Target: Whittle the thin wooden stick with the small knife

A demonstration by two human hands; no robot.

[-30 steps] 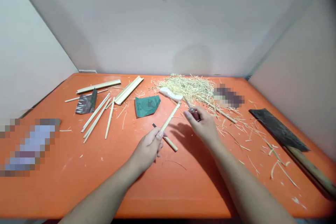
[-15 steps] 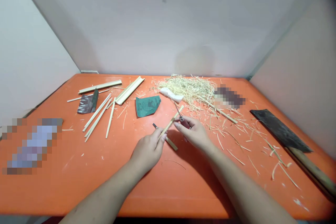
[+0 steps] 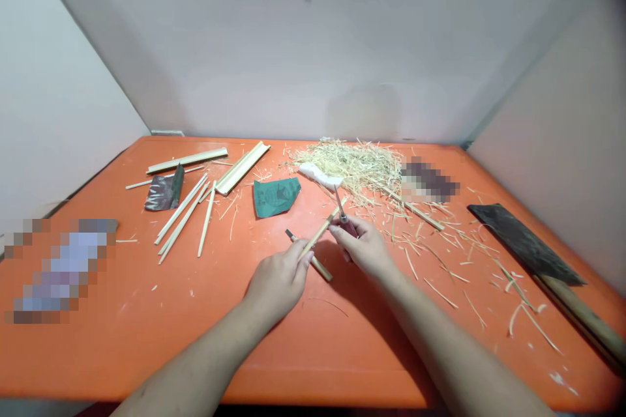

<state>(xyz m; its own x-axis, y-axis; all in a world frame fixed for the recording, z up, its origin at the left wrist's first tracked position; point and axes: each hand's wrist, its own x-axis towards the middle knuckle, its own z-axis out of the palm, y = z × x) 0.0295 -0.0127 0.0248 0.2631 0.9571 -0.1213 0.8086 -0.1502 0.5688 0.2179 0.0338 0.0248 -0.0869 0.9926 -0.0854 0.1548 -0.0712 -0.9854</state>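
Near the middle of the orange table, my left hand point(image 3: 278, 279) is closed on a thin pale wooden strip point(image 3: 320, 232), which slants up to the right. My right hand point(image 3: 364, 244) grips the dark red handle of a slim metal-shafted tool point(image 3: 346, 221), its shaft pointing up beside the strip's far end. The tool's exact tip shape is too small to tell. Under and beside my left hand lies a chisel-like tool point(image 3: 321, 268) with a light handle and a short dark blade, partly hidden by the fingers.
Green sandpaper point(image 3: 276, 197) lies beyond my hands, with a shavings pile point(image 3: 362, 163) behind. Several pale sticks point(image 3: 183, 215), a dark folded sheet point(image 3: 163, 191) and grooved wood pieces point(image 3: 243, 168) are at left. A broad dark blade point(image 3: 525, 241) with a wooden handle lies right. Two spots are pixelated.
The tool in my right hand has turned more upright, and my right hand has shifted slightly right. My left hand keeps its hold on the strip.
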